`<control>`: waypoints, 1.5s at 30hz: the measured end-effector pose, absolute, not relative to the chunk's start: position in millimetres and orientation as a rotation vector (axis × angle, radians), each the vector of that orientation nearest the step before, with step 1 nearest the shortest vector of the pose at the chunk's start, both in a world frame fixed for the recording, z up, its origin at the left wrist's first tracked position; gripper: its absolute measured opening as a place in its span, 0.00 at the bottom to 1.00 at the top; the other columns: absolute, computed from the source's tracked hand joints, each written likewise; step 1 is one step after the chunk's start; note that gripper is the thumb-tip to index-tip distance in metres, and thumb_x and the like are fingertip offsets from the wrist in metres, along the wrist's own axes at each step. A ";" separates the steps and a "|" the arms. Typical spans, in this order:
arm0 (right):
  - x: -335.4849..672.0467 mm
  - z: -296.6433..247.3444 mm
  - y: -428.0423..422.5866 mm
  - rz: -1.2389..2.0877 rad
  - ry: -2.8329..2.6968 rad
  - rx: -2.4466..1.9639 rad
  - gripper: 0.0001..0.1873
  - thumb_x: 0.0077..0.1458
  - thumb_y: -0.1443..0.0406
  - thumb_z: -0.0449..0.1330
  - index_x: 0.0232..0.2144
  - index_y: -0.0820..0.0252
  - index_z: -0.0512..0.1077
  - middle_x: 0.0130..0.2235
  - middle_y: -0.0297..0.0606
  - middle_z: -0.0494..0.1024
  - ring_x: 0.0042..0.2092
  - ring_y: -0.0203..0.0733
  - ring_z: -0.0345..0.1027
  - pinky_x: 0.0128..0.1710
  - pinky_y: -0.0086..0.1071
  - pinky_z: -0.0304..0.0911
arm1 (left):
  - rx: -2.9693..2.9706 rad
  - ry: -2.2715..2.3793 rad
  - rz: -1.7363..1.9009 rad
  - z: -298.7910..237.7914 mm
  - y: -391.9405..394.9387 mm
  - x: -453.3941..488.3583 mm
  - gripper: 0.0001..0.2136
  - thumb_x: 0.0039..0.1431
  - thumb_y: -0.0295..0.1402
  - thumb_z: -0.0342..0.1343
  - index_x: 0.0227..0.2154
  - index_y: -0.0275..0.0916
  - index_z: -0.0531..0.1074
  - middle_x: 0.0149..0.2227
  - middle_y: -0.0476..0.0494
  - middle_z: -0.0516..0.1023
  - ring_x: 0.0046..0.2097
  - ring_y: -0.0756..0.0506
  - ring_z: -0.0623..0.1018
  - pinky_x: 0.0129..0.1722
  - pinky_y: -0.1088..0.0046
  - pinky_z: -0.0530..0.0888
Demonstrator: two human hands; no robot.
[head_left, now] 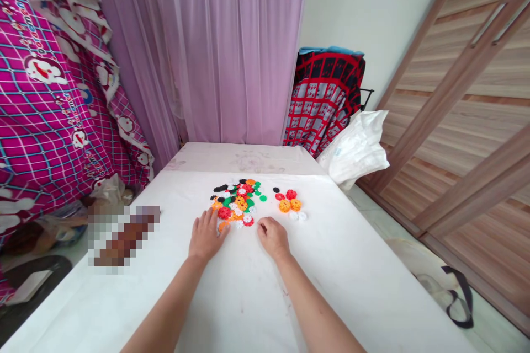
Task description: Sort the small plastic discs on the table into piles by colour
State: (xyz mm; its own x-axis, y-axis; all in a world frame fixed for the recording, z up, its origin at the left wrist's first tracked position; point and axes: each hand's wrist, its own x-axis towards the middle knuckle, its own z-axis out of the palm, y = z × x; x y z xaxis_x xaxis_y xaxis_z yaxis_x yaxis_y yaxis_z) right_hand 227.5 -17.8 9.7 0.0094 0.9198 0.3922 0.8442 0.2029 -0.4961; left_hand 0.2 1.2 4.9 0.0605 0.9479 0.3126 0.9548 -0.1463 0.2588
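A heap of small plastic discs with notched edges (240,203), in red, orange, green, black and white, lies on the white-covered table (331,287). My left hand (207,234) rests flat at the heap's near left side, fingers spread, its fingertips beside orange and red discs. Just right of the heap's near edge, my right hand (273,236) is closed with its fingers curled in; what they hold, if anything, is hidden. Beyond it sits a smaller group: orange discs (290,206), red discs (291,194), a black disc (276,190) and white discs (298,215).
A blurred-out brown object (126,237) lies at the table's left. Purple curtains (236,55) hang behind the far edge. A white bag (356,146) leans at the far right corner, by a wooden wardrobe (464,121). Pink patterned fabric (53,77) hangs on the left.
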 end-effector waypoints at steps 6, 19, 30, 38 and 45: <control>227.5 8.5 -25.5 0.120 -1.887 -1.593 0.09 0.53 0.72 0.54 0.31 0.56 0.74 0.32 0.33 0.75 0.35 0.36 0.67 0.37 0.26 0.56 | -2.326 -1.992 -0.319 5.6 -3.8 4.7 0.34 0.63 0.53 0.40 0.66 0.38 0.53 0.68 0.34 0.55 0.67 0.35 0.57 0.63 0.47 0.54; 227.1 13.8 -33.5 0.143 -1.941 -1.658 0.11 0.54 0.72 0.54 0.34 0.56 0.75 0.36 0.36 0.77 0.39 0.37 0.69 0.40 0.27 0.57 | -2.455 -1.904 -0.369 20.9 -17.7 4.7 0.21 0.65 0.46 0.45 0.59 0.55 0.65 0.69 0.44 0.54 0.67 0.36 0.57 0.64 0.54 0.56; 213.9 17.7 -32.3 0.043 -1.954 -1.666 0.12 0.56 0.66 0.56 0.42 0.57 0.73 0.36 0.36 0.76 0.39 0.38 0.68 0.39 0.28 0.58 | -2.611 -1.773 -0.340 23.2 -19.8 9.2 0.21 0.66 0.41 0.42 0.61 0.54 0.63 0.67 0.45 0.58 0.67 0.39 0.59 0.64 0.51 0.57; 190.8 18.8 -32.6 -0.065 -2.033 -1.485 0.18 0.52 0.58 0.62 0.44 0.58 0.72 0.42 0.40 0.75 0.45 0.43 0.67 0.47 0.33 0.60 | -2.443 -1.934 -0.523 13.2 -13.6 3.8 0.26 0.65 0.40 0.43 0.64 0.36 0.57 0.68 0.35 0.55 0.68 0.38 0.56 0.65 0.52 0.55; 192.2 16.2 -34.2 -0.038 -1.960 -1.556 0.21 0.49 0.59 0.64 0.46 0.58 0.72 0.42 0.40 0.75 0.44 0.44 0.67 0.46 0.35 0.60 | -2.249 -2.030 -0.546 4.1 -15.9 4.5 0.24 0.65 0.38 0.42 0.61 0.35 0.62 0.65 0.35 0.61 0.66 0.35 0.61 0.63 0.50 0.58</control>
State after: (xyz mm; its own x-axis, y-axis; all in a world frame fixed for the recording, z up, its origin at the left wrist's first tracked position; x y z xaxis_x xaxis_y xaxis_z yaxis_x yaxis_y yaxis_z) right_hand 192.2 -34.2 16.2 -0.1058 0.8685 0.4843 0.8866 0.3029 -0.3494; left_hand 4.5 -15.9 4.1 0.0683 0.9513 0.3007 0.9737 -0.1292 0.1876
